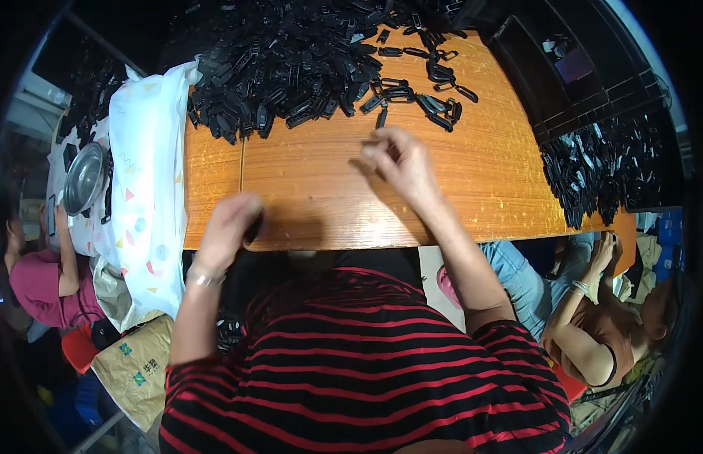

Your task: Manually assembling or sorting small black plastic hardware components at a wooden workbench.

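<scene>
My left hand (226, 227) rests at the near edge of the wooden table (328, 189), fingers curled over a small black part that is mostly hidden beneath them. Farther out over the table's middle, my right hand (397, 163) is raised with its fingers loosely bent and apart, and nothing shows in it. A big heap of small black plastic parts (291, 60) covers the far side of the table. Loose black parts (427, 94) lie scattered just beyond my right hand.
A second heap of black parts (593, 170) lies at the table's right end beside dark crates (571, 68). A white patterned cloth (151, 174) drapes the left end, with a metal bowl (82, 178) beyond. People sit at lower left and lower right. A paper bag (135, 371) stands by my left side.
</scene>
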Available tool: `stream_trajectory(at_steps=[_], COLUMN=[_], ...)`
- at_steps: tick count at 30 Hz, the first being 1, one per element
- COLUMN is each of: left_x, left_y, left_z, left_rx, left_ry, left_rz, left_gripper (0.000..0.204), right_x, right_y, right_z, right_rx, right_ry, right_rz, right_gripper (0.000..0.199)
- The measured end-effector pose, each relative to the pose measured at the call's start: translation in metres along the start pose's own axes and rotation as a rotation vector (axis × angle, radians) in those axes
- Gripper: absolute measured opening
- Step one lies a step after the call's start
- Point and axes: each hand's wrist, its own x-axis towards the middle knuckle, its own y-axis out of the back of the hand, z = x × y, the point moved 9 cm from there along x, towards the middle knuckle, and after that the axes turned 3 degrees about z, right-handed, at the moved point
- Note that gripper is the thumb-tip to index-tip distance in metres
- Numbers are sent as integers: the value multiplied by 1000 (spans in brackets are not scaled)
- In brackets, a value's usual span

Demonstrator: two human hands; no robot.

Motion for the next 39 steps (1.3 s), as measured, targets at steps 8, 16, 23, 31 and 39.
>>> stream_trajectory(at_steps=[8, 16, 23, 31, 39], left_x=[-108, 31, 159, 134, 112], left_y=[50, -40, -130, -128, -99], left_z=[-27, 77, 107, 103, 61], left_rx=[1132, 631, 998, 994, -68], left_ry=[-307, -695, -704, -810, -426], left_rz=[168, 311, 381, 396, 78], left_gripper=[13, 16, 20, 19, 27], right_x=[42, 23, -2, -5, 6], right_y=[6, 8, 19, 24, 31], right_z=[7, 7, 9, 5, -42], right_rx=[-456, -393, -389, -351, -83], right_ry=[53, 72, 87, 111, 237], right_rz=[117, 60, 94, -98, 179], right_gripper=[27, 13, 15, 19, 22])
